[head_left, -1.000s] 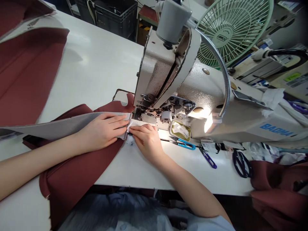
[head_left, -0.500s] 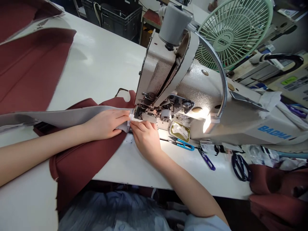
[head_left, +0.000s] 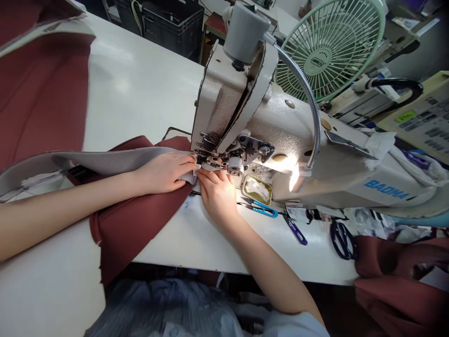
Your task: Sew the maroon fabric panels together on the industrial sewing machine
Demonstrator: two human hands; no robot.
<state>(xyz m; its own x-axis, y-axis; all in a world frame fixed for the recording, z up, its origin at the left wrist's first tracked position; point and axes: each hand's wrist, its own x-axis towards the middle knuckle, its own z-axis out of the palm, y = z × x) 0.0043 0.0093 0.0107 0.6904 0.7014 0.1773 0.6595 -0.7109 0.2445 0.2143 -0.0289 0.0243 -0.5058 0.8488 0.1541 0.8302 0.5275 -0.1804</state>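
My left hand (head_left: 166,172) lies flat on a grey fabric strip (head_left: 101,161), fingers stretched toward the presser foot (head_left: 201,157) of the sewing machine (head_left: 228,98). Beneath the strip is a dark red fabric piece (head_left: 140,229), which hangs over the table's front edge. At the foot, a small white label (head_left: 197,171) shows on the strip between my two hands. My right hand (head_left: 219,194) has its fingers bent and held together, thumb and fingertips at the label's edge. The needle itself is hidden from view.
Blue thread snips (head_left: 264,209), purple snips (head_left: 295,230) and dark-handled scissors (head_left: 343,239) lie right of my hand. A small tin (head_left: 257,189) sits under the machine arm. More red fabric (head_left: 45,93) covers the table's left. Behind stand a green fan (head_left: 329,51) and a black crate (head_left: 168,28).
The grey strip and red fabric have slid right, toward the presser foot, and my left hand has moved with them. My right hand stays beside the foot. The whole view has shifted slightly.
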